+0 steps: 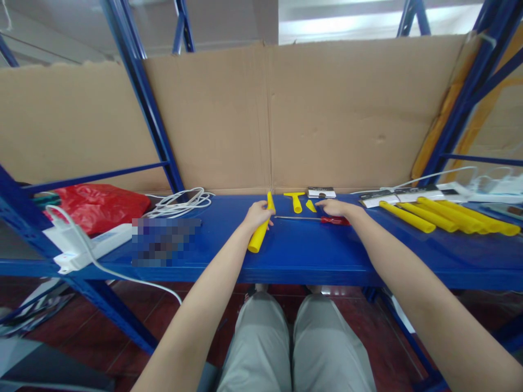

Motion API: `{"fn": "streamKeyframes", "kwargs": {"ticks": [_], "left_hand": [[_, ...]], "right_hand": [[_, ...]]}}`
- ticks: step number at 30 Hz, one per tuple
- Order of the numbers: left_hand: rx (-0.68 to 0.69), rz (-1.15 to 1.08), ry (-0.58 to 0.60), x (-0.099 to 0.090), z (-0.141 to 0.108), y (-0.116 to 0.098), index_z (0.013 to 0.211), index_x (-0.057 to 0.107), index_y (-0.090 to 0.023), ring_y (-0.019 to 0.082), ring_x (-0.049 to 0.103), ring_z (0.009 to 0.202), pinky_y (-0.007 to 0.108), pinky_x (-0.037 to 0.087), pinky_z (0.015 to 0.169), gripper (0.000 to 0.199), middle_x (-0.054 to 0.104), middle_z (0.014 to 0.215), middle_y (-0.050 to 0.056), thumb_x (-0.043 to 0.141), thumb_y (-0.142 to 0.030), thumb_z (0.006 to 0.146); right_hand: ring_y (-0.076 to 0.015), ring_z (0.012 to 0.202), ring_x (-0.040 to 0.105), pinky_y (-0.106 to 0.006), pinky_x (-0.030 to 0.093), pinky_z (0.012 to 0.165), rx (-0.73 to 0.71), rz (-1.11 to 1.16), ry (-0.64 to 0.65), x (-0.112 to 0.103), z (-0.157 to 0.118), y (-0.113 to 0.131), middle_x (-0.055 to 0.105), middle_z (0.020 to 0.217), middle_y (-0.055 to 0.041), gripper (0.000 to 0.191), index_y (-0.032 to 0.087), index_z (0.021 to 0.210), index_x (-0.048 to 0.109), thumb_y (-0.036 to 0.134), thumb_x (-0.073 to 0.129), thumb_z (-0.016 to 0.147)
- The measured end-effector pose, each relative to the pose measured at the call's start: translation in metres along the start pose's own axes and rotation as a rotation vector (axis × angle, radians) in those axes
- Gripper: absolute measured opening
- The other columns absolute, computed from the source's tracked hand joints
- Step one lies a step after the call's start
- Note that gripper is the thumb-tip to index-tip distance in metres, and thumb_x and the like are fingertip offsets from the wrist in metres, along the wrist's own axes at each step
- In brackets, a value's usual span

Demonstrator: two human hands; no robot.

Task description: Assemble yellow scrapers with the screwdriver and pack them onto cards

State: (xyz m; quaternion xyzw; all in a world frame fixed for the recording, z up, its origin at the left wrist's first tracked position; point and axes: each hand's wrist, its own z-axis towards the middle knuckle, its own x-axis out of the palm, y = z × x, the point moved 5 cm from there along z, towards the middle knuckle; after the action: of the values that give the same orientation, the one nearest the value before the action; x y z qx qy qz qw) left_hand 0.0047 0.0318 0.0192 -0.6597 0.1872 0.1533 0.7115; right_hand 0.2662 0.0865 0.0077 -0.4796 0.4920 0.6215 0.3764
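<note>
My left hand (258,215) is wrapped round a yellow tube (258,237), which tilts with its wide open end toward me. Over the blue shelf, my right hand (333,207) stretches a finger toward a small pointed yellow piece (311,206); nothing shows in its grasp. Just below that hand lies a screwdriver with a red handle (334,220), its long thin shaft reaching left toward the tube. Between the hands, farther back, is a yellow T-shaped part (296,202). A small black-and-white packet (321,193) lies behind my right hand.
Several yellow tubes (412,219) lie side by side at the right, before flat black-and-white packets (402,196). To the left are a white power strip (108,238), a red plastic bag (104,206) and coiled white cable (180,203). A cardboard panel (347,114) closes the back.
</note>
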Motion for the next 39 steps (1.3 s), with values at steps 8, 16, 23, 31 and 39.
{"fn": "streamKeyframes", "kwargs": {"ticks": [8,16,23,31,39], "left_hand": [[0.038,0.022,-0.039,-0.001,0.003,0.003,0.129,0.046,-0.011,0.008,0.059,0.044,0.019,0.046,0.04,0.048,0.067,0.101,0.011,0.054,-0.007,0.082],[0.054,0.091,-0.098,-0.007,0.002,0.003,0.122,0.043,-0.015,0.006,0.057,0.041,0.018,0.046,0.039,0.04,0.063,0.11,0.013,0.056,-0.011,0.084],[0.029,0.085,-0.128,-0.009,0.002,0.004,0.12,0.04,-0.016,0.007,0.059,0.043,0.02,0.048,0.042,0.04,0.063,0.108,0.012,0.058,-0.013,0.084],[0.028,0.073,-0.132,-0.009,0.004,0.005,0.118,0.039,-0.016,0.008,0.06,0.044,0.021,0.05,0.043,0.037,0.064,0.102,0.011,0.057,-0.015,0.086],[-0.006,0.034,-0.116,-0.009,0.005,0.007,0.118,0.037,-0.015,0.008,0.059,0.043,0.021,0.05,0.043,0.039,0.064,0.104,0.012,0.057,-0.014,0.084]], "right_hand": [[-0.0239,0.129,0.047,-0.033,0.035,0.108,-0.004,-0.006,-0.095,-0.013,-0.006,0.007,0.054,0.137,-0.0055,0.055,0.02,0.124,0.063,0.008,0.047,0.073],[-0.0239,0.088,0.066,-0.029,0.049,0.076,-0.067,0.026,0.006,-0.033,-0.034,0.011,0.073,0.09,-0.0056,0.027,0.018,0.084,0.072,0.038,0.055,0.08],[-0.0223,0.073,0.065,-0.028,0.047,0.059,-0.027,0.077,0.13,-0.02,-0.05,0.008,0.072,0.078,-0.0056,0.041,0.02,0.076,0.072,0.06,0.066,0.066],[-0.0209,0.076,0.063,-0.028,0.047,0.064,-0.086,0.079,0.056,-0.005,-0.051,0.029,0.069,0.078,-0.0042,0.025,0.021,0.075,0.066,0.044,0.07,0.068],[-0.0177,0.067,0.061,-0.026,0.045,0.061,-0.093,0.245,0.013,-0.009,-0.05,0.021,0.065,0.068,-0.0018,0.019,0.02,0.072,0.054,0.035,0.066,0.07]]}}
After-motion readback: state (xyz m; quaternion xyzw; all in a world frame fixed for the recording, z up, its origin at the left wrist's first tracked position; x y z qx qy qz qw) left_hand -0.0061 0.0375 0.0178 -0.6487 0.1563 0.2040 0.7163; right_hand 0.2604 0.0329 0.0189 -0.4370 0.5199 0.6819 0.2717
